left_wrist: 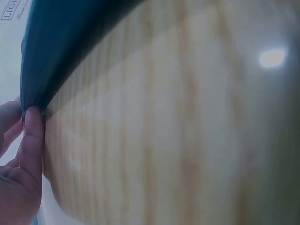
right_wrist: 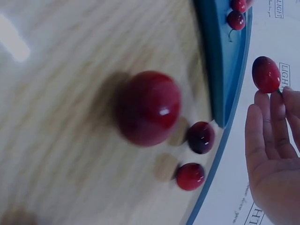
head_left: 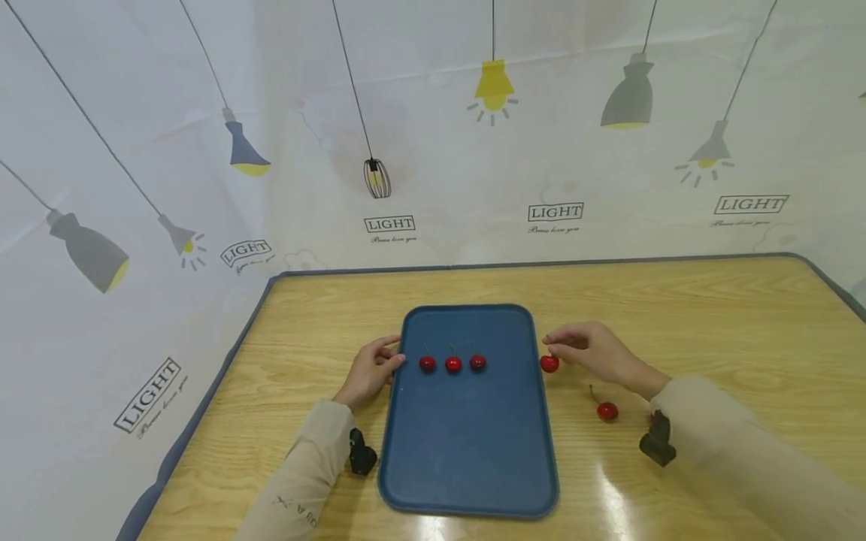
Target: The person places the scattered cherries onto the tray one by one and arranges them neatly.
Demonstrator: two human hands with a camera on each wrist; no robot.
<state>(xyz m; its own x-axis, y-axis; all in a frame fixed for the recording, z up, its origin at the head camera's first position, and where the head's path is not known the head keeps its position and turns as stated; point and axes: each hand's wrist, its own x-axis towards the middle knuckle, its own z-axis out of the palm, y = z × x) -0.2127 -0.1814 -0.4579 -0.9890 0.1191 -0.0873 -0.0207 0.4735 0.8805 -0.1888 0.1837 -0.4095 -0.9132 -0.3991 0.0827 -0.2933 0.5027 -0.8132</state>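
A blue tray lies on the wooden table, with three red cherries standing in a row across its upper half: a left one, a middle one and a right one. At the tray's left rim, my left hand grips the edge between thumb and fingers. My right hand pinches a cherry by its stem, beside the tray's right rim. Below that hand, another cherry rests on the table. The right wrist view shows two more loose cherries, a dark one and a brighter one.
The wooden table has a dark edge strip at the back. White cloth printed with lamps and lettering hangs behind it and along the left side. A black wrist camera sits near the tray's left rim, another by the right sleeve.
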